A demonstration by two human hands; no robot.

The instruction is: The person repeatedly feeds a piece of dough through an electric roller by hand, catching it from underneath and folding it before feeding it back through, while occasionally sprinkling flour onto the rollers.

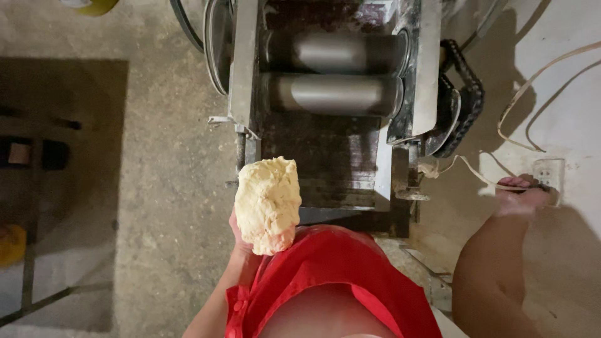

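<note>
Left hand (238,233) cupping lumpy pale-yellow dough mass (268,203), fingers curling beneath, just before roller machine (335,94) | right hand (521,195) pinching plug at white wall socket (551,174) | smooth steel cylinders gleaming

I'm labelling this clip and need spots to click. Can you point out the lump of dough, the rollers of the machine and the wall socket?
lump of dough (268,203), head view, middle of its pale surface.
rollers (335,94), head view, middle of the nearer steel roller.
wall socket (551,170), head view, upper part of its white plate.
</note>
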